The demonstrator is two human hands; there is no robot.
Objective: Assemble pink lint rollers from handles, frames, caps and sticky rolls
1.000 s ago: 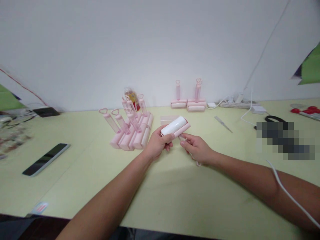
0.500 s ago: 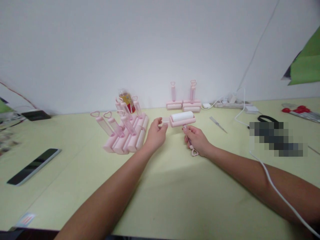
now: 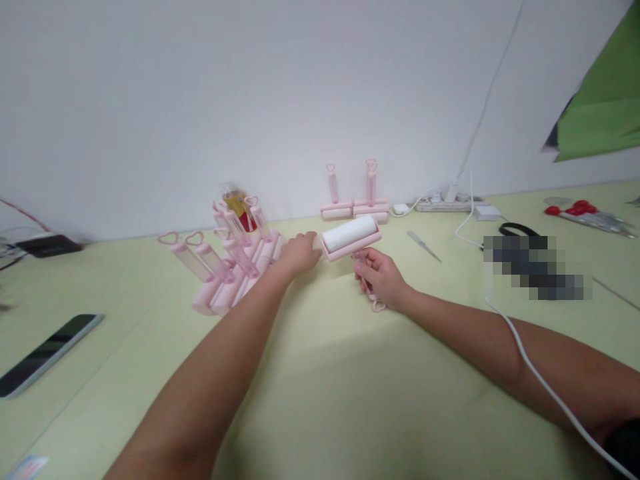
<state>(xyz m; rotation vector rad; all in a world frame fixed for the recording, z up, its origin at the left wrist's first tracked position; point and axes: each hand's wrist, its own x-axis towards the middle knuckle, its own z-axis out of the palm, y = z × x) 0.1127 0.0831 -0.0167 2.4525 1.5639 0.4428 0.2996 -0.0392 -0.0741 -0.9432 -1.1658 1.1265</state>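
Note:
My right hand is wrapped round the clear handle of a pink roller, whose white roll faces up and whose heart-shaped loop hangs below the fist. To its left, my left hand is palm down beside the roller's left end, with its fingers bent; what is under them is hidden. Several pink rollers lie side by side left of that hand, handles standing up. More pink rollers rest near the wall with upright handles.
On the pale green table are a phone at left, a thin pointed tool, a power strip, red-handled scissors and a yellow-red package. A white cable crosses my right forearm.
My left hand has turned palm down and moved left; the clear piece by its fingers no longer shows plainly. The held roller has tilted, its right end higher. The whole view has shifted slightly.

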